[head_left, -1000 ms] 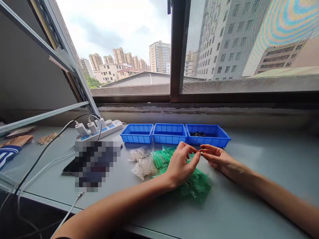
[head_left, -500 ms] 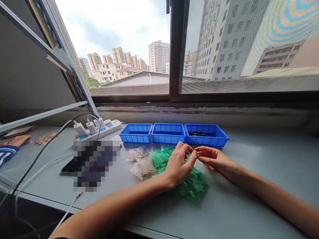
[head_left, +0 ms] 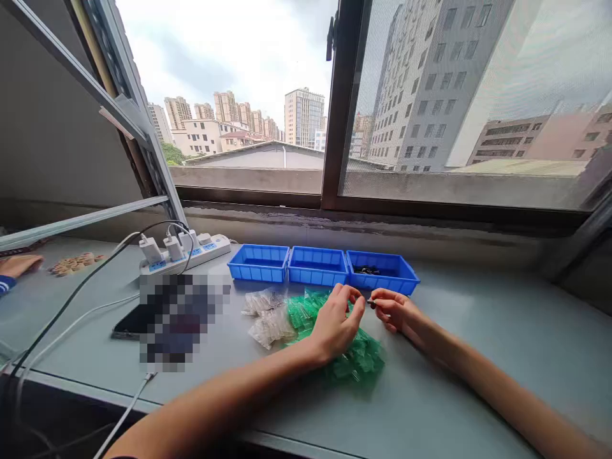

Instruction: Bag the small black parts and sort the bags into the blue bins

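Note:
My right hand point(head_left: 394, 310) pinches a small dark piece point(head_left: 371, 304) between thumb and fingertips; its kind is too small to make out. Close to its left side is my left hand point(head_left: 337, 319), with fingers curled and thumb near the index finger. Whatever the left fingertips hold, if anything, is hidden. Beneath and around my left hand lies a heap of green clear plastic bags point(head_left: 361, 357). Clear bags with pale contents point(head_left: 271, 325) lie to the left of the green ones.
Three blue bins point(head_left: 318, 275) stand in a row behind the bags; the right one contains dark small parts point(head_left: 367, 270). At left are a power strip point(head_left: 210, 250) with chargers, cables, a blurred dark device point(head_left: 127, 325) and tan pieces point(head_left: 76, 263). Another person's arm point(head_left: 21, 264) shows at the far left.
The camera view has shifted and turned slightly. Both hands stay close together over the right of the green bags, and the dark piece shows more clearly between them.

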`<state>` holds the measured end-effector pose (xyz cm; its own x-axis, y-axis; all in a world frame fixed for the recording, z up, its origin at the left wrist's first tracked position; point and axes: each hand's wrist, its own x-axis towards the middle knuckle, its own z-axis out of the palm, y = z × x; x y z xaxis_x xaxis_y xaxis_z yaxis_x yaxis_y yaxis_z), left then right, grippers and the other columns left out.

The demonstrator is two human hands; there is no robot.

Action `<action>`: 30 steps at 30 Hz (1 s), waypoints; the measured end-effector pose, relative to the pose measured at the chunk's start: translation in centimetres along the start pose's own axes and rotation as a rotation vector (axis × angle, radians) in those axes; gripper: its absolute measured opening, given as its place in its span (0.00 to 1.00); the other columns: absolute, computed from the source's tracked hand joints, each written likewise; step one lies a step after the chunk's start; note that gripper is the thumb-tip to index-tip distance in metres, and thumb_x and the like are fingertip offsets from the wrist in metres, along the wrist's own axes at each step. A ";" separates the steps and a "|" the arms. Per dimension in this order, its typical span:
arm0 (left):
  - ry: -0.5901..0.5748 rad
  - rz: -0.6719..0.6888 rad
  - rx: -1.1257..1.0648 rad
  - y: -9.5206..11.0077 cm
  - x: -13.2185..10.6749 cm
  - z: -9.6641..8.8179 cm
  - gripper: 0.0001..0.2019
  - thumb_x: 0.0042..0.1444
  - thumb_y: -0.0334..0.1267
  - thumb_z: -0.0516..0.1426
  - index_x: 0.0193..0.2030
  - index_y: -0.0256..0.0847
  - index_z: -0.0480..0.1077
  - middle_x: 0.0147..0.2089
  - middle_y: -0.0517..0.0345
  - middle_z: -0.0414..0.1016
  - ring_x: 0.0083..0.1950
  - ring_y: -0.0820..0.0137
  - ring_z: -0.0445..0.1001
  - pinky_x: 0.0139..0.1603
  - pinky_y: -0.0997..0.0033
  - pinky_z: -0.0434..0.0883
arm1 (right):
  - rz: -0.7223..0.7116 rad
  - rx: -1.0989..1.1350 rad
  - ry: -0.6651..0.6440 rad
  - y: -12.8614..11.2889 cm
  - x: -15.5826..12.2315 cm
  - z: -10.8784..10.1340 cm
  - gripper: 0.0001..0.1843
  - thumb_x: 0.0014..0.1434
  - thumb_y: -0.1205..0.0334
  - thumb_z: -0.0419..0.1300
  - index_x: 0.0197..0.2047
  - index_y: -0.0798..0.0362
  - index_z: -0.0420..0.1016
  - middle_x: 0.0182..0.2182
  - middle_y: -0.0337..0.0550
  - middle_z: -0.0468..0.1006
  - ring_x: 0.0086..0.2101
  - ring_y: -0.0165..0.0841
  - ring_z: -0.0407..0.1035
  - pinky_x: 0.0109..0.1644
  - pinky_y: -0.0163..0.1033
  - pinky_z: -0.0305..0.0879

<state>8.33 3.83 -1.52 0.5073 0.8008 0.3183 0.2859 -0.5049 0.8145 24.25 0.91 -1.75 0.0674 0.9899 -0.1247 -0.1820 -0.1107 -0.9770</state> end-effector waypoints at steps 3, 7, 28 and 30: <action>0.006 0.003 0.025 0.0 -0.1 -0.1 0.08 0.60 0.39 0.46 0.36 0.41 0.65 0.38 0.58 0.65 0.36 0.70 0.66 0.41 0.68 0.67 | -0.089 -0.043 0.084 -0.8 0.3 -0.5 0.26 0.27 0.44 0.72 0.26 0.52 0.72 0.14 0.31 0.62 0.18 0.23 0.54 0.18 0.30 0.50; 0.016 0.059 0.086 -0.2 -0.3 -0.2 0.04 0.57 0.34 0.50 0.35 0.41 0.65 0.38 0.58 0.66 0.39 0.70 0.69 0.45 0.68 0.68 | -0.300 -0.301 0.287 -1.1 0.9 -1.7 0.26 0.31 0.40 0.69 0.26 0.52 0.74 0.20 0.38 0.71 0.19 0.27 0.60 0.19 0.33 0.55; 0.266 0.610 0.771 -0.5 1.1 -2.7 0.02 0.55 0.31 0.52 0.35 0.40 0.64 0.35 0.57 0.69 0.36 0.68 0.68 0.34 0.69 0.65 | -0.833 -1.101 0.718 -0.8 2.8 -2.2 0.23 0.59 0.43 0.49 0.30 0.48 0.78 0.28 0.45 0.80 0.31 0.39 0.73 0.35 0.42 0.67; 0.251 0.617 0.783 -0.6 1.1 -2.6 0.02 0.55 0.31 0.52 0.33 0.41 0.64 0.34 0.58 0.69 0.35 0.68 0.67 0.33 0.69 0.65 | -0.860 -1.089 0.746 -0.9 2.8 -2.6 0.22 0.59 0.44 0.50 0.30 0.49 0.78 0.28 0.45 0.80 0.33 0.40 0.73 0.38 0.44 0.68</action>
<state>6.57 5.83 -0.35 0.5865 0.3296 0.7399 0.5286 -0.8479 -0.0413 27.16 3.56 -1.71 0.2840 0.5593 0.7788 0.9072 0.1061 -0.4071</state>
